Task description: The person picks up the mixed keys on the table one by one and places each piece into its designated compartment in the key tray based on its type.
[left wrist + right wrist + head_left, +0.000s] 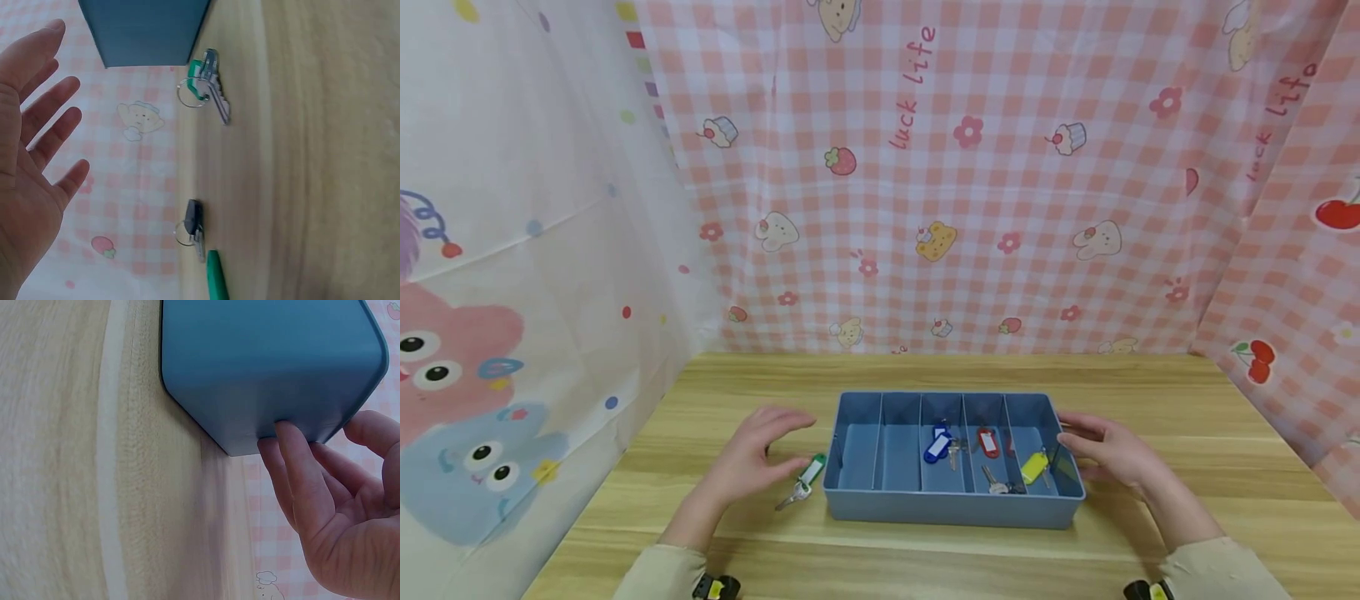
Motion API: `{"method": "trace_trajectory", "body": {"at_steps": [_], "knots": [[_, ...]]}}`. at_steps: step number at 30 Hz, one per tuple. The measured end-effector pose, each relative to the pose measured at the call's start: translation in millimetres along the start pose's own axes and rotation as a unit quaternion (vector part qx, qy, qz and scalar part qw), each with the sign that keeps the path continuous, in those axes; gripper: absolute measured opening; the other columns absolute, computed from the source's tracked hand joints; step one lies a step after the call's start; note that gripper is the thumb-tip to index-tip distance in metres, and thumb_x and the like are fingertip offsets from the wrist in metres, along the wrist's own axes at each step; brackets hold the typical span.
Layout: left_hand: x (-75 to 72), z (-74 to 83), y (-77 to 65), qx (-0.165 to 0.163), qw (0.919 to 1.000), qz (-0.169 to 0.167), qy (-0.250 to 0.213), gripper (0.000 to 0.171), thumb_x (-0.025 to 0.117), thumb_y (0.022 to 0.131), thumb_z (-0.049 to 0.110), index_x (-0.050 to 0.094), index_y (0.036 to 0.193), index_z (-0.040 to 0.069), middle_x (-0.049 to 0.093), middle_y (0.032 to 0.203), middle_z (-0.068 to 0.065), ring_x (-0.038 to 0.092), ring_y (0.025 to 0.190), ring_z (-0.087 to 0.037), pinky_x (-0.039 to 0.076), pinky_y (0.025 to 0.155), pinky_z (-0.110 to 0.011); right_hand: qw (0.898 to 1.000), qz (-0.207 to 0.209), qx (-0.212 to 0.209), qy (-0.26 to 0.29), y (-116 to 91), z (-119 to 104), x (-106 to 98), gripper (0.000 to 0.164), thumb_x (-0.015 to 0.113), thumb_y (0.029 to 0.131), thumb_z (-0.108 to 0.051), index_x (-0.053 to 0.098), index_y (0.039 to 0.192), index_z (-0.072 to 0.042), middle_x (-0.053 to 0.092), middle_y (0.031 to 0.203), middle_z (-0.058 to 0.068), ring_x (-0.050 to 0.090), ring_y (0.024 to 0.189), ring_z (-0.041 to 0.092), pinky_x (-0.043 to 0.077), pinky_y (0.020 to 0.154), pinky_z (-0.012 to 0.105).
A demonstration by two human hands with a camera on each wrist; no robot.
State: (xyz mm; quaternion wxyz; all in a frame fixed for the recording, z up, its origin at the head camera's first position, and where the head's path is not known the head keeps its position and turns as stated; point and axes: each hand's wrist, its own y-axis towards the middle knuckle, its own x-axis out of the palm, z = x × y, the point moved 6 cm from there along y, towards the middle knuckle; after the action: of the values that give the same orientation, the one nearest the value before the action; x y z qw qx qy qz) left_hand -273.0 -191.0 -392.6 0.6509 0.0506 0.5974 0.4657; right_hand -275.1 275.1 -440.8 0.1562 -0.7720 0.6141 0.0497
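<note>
On the wood-grain table [760,379] sits the blue five-compartment tray [951,510], its end pinched by the right hand [1112,456], whose uneven pull might skew it, while the left hand [752,457], fingers spread and empty, could clumsily nudge away the green-tagged keys [808,477] just beside the tray.
</note>
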Motion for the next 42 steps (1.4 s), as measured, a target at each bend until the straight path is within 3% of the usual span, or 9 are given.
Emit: {"method": "trace_trajectory", "body": {"at_steps": [14, 38, 42], "knots": [[10.1, -6.1, -11.5, -0.023, 0.9979, -0.053, -0.029, 0.050, 0.085, 0.075, 0.015, 0.067, 0.120, 0.004, 0.068, 0.119, -0.003, 0.057, 0.110, -0.023, 0.047, 0.091, -0.046, 1.000, -0.002, -0.004, 0.003, -1, -1, 2, 0.063, 0.059, 0.101, -0.019, 0.030, 0.148, 0.012, 0.043, 0.140, 0.036, 0.059, 0.112, 0.030, 0.054, 0.086, 0.048], [18.1, -23.7, -13.3, -0.082, 0.9840, -0.149, -0.054, 0.048, 0.088, 0.074, 0.014, 0.071, 0.119, 0.008, 0.069, 0.117, 0.004, 0.058, 0.109, -0.020, 0.047, 0.093, -0.046, 1.000, -0.004, 0.000, -0.001, 0, -1, -1, 0.066, 0.060, 0.101, -0.022, 0.030, 0.148, 0.011, 0.045, 0.138, 0.035, 0.060, 0.111, 0.029, 0.054, 0.086, 0.049], [21.3, -26.5, -13.8, -0.078, 0.9832, -0.157, -0.051, 0.043, 0.088, 0.074, 0.011, 0.073, 0.114, 0.009, 0.070, 0.114, 0.004, 0.059, 0.107, -0.019, 0.047, 0.092, -0.044, 1.000, -0.005, 0.001, -0.001, 0, -1, -1, 0.066, 0.061, 0.101, -0.022, 0.030, 0.148, 0.011, 0.045, 0.138, 0.035, 0.060, 0.111, 0.029, 0.054, 0.086, 0.049]]}}
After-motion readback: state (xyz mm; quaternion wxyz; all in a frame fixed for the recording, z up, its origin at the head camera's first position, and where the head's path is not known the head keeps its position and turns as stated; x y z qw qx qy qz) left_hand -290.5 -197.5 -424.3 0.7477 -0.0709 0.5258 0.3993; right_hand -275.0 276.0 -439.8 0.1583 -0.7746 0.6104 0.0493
